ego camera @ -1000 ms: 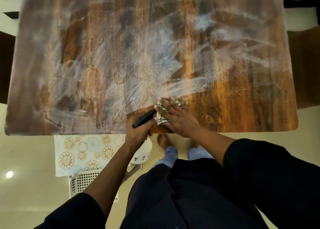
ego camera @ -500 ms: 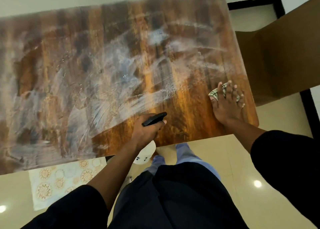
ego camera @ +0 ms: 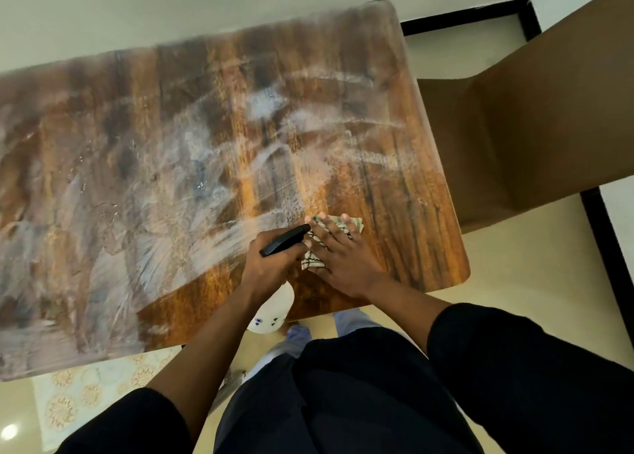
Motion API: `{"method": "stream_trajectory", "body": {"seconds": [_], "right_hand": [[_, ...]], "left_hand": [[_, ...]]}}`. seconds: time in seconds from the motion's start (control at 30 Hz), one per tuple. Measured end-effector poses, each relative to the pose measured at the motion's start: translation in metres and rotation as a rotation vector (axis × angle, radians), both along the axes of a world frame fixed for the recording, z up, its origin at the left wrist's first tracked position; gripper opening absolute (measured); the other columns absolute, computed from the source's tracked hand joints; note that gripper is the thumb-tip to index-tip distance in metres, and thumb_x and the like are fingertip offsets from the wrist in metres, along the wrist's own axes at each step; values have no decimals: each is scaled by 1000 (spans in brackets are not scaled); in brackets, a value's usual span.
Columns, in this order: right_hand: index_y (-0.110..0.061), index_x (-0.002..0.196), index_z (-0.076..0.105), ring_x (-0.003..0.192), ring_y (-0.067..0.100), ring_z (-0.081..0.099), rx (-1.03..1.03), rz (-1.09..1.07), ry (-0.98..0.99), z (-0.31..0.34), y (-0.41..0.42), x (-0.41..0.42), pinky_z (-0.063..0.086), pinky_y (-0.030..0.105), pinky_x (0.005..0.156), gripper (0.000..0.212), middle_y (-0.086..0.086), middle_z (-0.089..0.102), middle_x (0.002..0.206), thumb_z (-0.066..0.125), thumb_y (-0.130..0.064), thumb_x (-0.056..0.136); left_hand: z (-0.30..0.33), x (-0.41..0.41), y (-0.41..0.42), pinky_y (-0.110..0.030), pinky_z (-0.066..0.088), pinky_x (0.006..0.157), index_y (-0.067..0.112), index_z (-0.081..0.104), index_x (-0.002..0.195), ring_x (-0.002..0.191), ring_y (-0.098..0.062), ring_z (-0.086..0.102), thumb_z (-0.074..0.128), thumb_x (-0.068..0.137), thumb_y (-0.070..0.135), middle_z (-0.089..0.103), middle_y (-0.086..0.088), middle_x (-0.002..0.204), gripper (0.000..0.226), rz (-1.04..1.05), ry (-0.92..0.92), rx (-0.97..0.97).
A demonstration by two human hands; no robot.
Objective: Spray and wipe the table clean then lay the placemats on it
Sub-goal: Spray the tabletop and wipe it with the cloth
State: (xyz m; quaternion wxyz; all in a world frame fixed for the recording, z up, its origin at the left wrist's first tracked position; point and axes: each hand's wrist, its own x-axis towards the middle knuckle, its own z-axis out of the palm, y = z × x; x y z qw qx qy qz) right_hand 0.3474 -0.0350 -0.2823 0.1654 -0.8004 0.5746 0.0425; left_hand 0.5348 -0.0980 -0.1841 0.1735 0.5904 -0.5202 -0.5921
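Wood-grain tabletop [ego camera: 144, 165] fills most of the view, glossy brown with rounded corners, and it's smeared all over with whitish, streaky cleaner film; only the strip along the near edge on the right looks properly clean and orange-brown. Pale cream floor tiles [ego camera: 507, 282] run underneath, shiny enough to throw back ceiling lights, with a dark border line off to the right. A brown chair [ego camera: 535, 124] with a smooth, leathery-looking seat sits just beside the table's right end.

Both forearms come out of black sleeves and meet near the front right part of the table. The right hand [ego camera: 343, 254] lies flat, fingers spread and straight, pressing a folded cloth [ego camera: 317, 261] onto the surface; the cloth is pale with a dark line pattern and mostly hidden under the palm, poking out past the fingertips and at the thumb side. The left hand [ego camera: 271, 264] is right against it, fingers curled around the black trigger head of a spray bottle [ego camera: 274, 307], whose white rounded body hangs down past the table edge. The nozzle points toward the cloth.

Down on the floor at the lower left, half under the table, there's a pale placemat [ego camera: 82, 395] with gold round medallion prints.
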Motion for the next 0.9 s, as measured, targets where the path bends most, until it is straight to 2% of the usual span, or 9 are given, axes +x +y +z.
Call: {"method": "stream_trajectory", "body": {"seconds": [0.07, 0.17, 0.33, 0.4, 0.5, 0.6, 0.7, 0.8, 0.9], "right_hand": [[-30, 166, 2, 160, 28, -8, 28, -148, 21, 1, -5, -30, -3, 59, 126, 74, 3, -3, 174, 26, -64, 105], [-34, 164, -11, 158, 29, -18, 64, -428, 74, 4, -10, -87, -9, 59, 125, 75, 1, -15, 173, 20, -67, 105], [-32, 165, 0, 160, 34, -4, 66, -707, 142, 1, -13, -165, 4, 63, 125, 71, 5, -5, 174, 26, -60, 106], [-31, 166, -1, 160, 34, -6, 72, -778, 139, -2, -14, -165, 3, 63, 125, 71, 6, -6, 174, 26, -58, 106], [-28, 165, -4, 159, 35, -8, 69, -828, 128, -3, -18, -143, 4, 65, 124, 70, 9, -5, 174, 25, -55, 107], [-30, 164, -11, 159, 35, -13, 81, -697, 55, 0, -11, -107, 2, 66, 124, 73, 7, -8, 173, 23, -57, 106], [-31, 164, -11, 158, 31, -18, 43, -337, 3, 0, 11, -66, -8, 61, 124, 74, 5, -11, 173, 27, -59, 107], [-29, 166, 0, 160, 29, -9, -21, -69, -1, -7, 24, -66, 0, 60, 126, 76, 2, -7, 174, 35, -58, 105], [-30, 166, 3, 160, 27, -5, -37, 24, 4, -7, 12, -95, 3, 58, 127, 77, 1, -5, 174, 38, -60, 104]], "left_hand": [[-1, -9, -3, -22, 43, 43, 5, 76, 102, 47, -23, 63, 79, 86, 29, 72, -12, 73, 29, -10, -5, 11], [-2, -20, -5, -24, 43, 43, 9, 75, 92, 49, -27, 64, 77, 87, 32, 72, -13, 74, 24, -43, 5, 7], [-2, -39, -5, -21, 44, 44, 5, 75, 99, 50, -29, 63, 79, 93, 22, 72, -22, 80, 19, -39, 9, 32], [0, -44, -6, -20, 45, 44, 6, 75, 96, 51, -27, 63, 79, 94, 19, 71, -27, 83, 14, -54, 24, 31], [5, -52, -10, -20, 45, 44, 7, 75, 93, 51, -22, 63, 76, 88, 25, 71, -27, 83, 18, -58, 57, 12], [7, -56, -15, -22, 45, 44, 6, 77, 93, 51, -26, 62, 76, 87, 26, 71, -24, 80, 21, -52, 54, 0], [6, -61, -22, -26, 44, 44, 8, 78, 91, 50, -29, 61, 77, 87, 24, 73, -19, 77, 16, -50, 5, 0], [5, -68, -27, -24, 44, 44, 12, 79, 94, 50, -22, 62, 75, 94, 11, 73, -15, 74, 4, -79, -24, 10], [4, -75, -30, -24, 44, 44, 9, 79, 100, 50, -20, 61, 74, 95, 7, 72, -17, 74, 7, -75, -15, 18]]}}
